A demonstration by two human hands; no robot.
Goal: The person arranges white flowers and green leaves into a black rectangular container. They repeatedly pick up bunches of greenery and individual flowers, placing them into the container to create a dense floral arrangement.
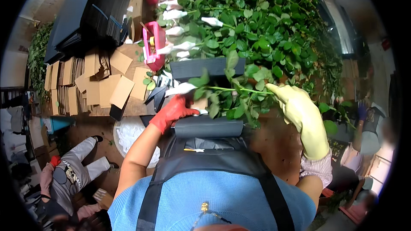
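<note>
A red glove covers my left hand [172, 112], its thumb and fingers closed at the left edge of a small tan cardboard piece [201, 104]. A bit of white shows under its fingertips. My right hand [286, 97], in a pale yellow rubber glove, pinches the leafy green stem of a rose [257, 90]. That stem lies sideways, and its bud, in a white sleeve [181, 89], points left just above my left hand. Ridged black sheeting has a far flap [207, 67] beyond the stem and a near flap [209, 127] against my apron.
Leafy stems [265, 21] with white-sleeved buds pile up ahead. A pink tape dispenser [154, 47] stands beside them. At left lie cardboard pieces [100, 81] and stacked black sheets [92, 13]. A white tub [128, 133] sits below the table edge. Other people [79, 167] are on both sides.
</note>
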